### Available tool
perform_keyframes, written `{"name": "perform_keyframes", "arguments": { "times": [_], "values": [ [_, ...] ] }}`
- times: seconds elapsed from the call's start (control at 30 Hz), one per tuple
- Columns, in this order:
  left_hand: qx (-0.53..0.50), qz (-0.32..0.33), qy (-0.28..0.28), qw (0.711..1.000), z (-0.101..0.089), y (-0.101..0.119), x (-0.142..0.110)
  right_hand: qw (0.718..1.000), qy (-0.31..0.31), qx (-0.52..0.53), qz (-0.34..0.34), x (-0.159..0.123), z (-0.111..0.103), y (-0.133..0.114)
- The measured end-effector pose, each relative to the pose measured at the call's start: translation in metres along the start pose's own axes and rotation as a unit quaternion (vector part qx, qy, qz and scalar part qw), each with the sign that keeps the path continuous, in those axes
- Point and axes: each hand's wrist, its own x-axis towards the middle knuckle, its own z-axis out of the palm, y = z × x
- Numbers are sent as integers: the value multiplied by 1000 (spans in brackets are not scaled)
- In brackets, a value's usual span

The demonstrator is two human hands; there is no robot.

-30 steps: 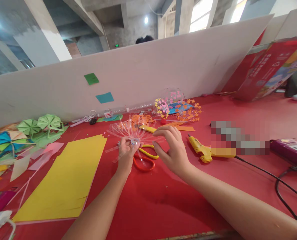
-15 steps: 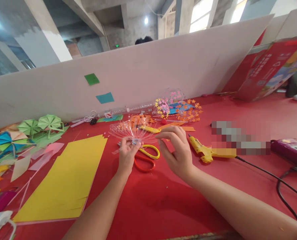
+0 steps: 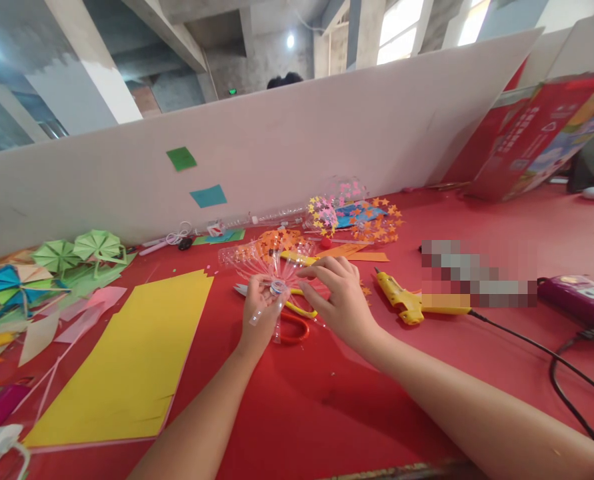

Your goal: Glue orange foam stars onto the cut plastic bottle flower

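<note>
The left hand [image 3: 265, 305] grasps the clear plastic bottle neck [image 3: 277, 287] with its fanned cut strips, above the scissors [image 3: 293, 329], while the right hand [image 3: 344, 293], fingers loosely curled, hovers just beside the strips, contact unclear.

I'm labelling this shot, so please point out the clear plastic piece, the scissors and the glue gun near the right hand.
Clear plastic piece [image 3: 277, 287]: head view, on its round neck.
Scissors [image 3: 306, 329]: head view, on the red handle loop.
Glue gun [image 3: 395, 293]: head view, on its yellow body.
</note>
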Motion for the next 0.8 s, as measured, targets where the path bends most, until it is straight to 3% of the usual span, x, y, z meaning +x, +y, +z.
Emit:
{"name": "perform_keyframes", "arguments": {
  "times": [0.6, 0.8],
  "values": [
    [0, 5, -7, 1000, 0, -1, -1, 1000, 5, 0, 20, 0, 0, 0],
    [-1, 0, -4, 1000, 1, -1, -2, 1000, 18, 5, -9, -1, -1, -3]
  ]
}}
